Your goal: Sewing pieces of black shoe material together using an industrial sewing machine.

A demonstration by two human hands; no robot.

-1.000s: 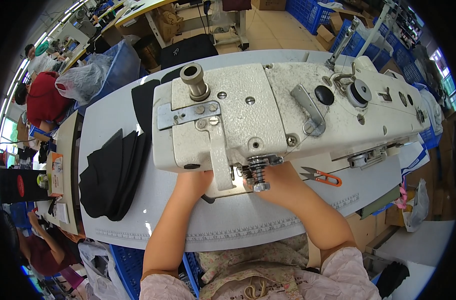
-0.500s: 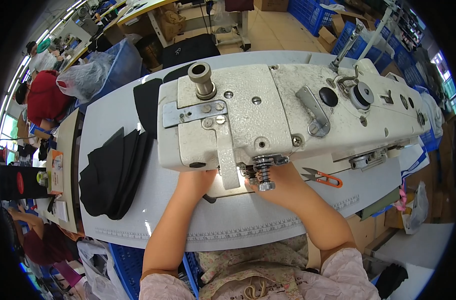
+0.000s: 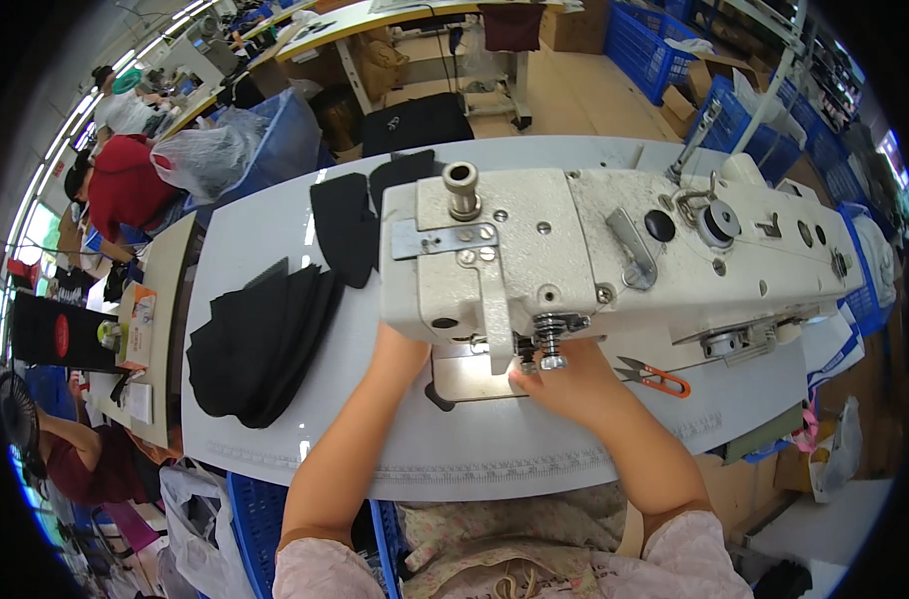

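Observation:
A white industrial sewing machine (image 3: 614,260) stands on the pale grey table (image 3: 275,250). My left hand (image 3: 400,349) reaches under the machine's head, and its fingers are hidden there. My right hand (image 3: 566,384) lies on the metal bed plate (image 3: 469,377) beside the presser foot, fingers bent toward the needle. A small edge of black fabric (image 3: 438,395) shows on the bed between the two hands. I cannot see what either hand grips.
A stack of black fabric pieces (image 3: 260,339) lies left of the machine, with more black pieces (image 3: 350,225) behind it. Orange-handled thread snips (image 3: 656,377) rest right of my right hand. Blue crates (image 3: 664,40) and other workers' tables stand beyond.
The view has shifted a little. Both hands stay by the needle, and the things on the table have not moved.

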